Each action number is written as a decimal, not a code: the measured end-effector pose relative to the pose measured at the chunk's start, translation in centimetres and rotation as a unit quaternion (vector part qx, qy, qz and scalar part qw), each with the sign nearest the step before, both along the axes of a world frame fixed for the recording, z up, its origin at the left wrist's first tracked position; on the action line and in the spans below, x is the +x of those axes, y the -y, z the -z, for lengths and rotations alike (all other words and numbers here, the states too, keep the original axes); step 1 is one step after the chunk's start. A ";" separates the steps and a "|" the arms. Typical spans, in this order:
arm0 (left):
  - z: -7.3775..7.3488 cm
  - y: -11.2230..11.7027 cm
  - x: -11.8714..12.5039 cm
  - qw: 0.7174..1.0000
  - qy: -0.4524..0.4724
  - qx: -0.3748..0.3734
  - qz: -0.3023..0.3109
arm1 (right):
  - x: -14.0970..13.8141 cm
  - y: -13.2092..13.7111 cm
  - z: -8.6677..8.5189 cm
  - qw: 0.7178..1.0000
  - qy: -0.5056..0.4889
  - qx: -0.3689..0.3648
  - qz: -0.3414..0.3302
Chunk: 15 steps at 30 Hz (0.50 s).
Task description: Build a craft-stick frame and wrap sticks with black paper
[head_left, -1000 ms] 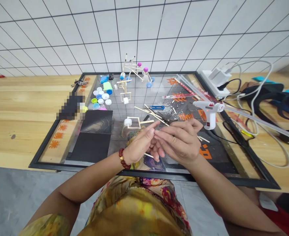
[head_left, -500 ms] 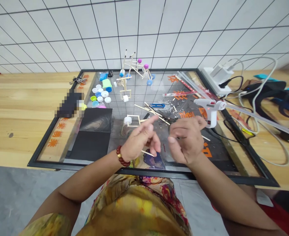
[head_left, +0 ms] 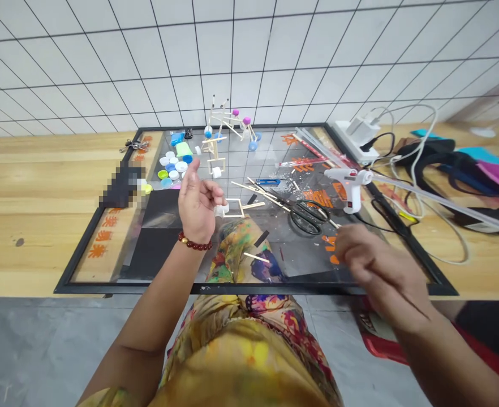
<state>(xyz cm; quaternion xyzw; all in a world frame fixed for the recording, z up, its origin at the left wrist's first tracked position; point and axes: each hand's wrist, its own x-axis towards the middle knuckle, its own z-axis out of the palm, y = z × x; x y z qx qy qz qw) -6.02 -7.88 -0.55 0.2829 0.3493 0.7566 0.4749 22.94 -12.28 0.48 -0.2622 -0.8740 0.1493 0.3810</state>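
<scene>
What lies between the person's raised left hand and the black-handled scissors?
The head view shows a square wooden-stick frame and loose wooden sticks between them.

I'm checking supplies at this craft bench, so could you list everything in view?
work mat with black frame: one, black edge, on the table
wooden table: one, pale wood, under the mat
hot glue gun: one, white, at the mat's right edge
scissors: one pair, black handles, right of the mat's centre
wooden sticks: several, pale, mid-mat
square stick frame: one, pale wood, mid-mat
bottle caps: many, white, blue and green, mat's left
power strip: one, white, back right
left hand: one, raised over the mat, red bead bracelet on its wrist
right hand: one, blurred, near the mat's right corner
</scene>
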 end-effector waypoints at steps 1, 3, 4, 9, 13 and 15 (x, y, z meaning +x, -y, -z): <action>0.0 0.0 0.1 1.000 -0.002 -0.001 -0.002 | 0.4 1.1 -0.6 0.994 0.049 -0.067 -0.077; -0.1 0.1 0.4 1.000 -0.006 -0.004 -0.003 | 0.8 2.8 -1.3 0.952 0.163 -0.191 -0.176; -0.1 0.1 0.6 1.000 -0.008 -0.006 -0.003 | 0.7 3.4 -1.3 0.933 0.206 -0.227 -0.191; 0.1 0.2 1.2 1.000 -0.023 -0.008 -0.008 | -2.5 3.7 1.1 0.953 0.255 -0.141 -0.082; 0.7 0.1 1.6 0.999 -0.034 -0.016 -0.011 | -5.8 2.2 3.6 0.959 0.279 0.024 0.051; 1.2 0.0 1.7 0.999 -0.041 -0.012 -0.007 | -6.8 1.5 4.2 0.951 0.295 0.051 0.074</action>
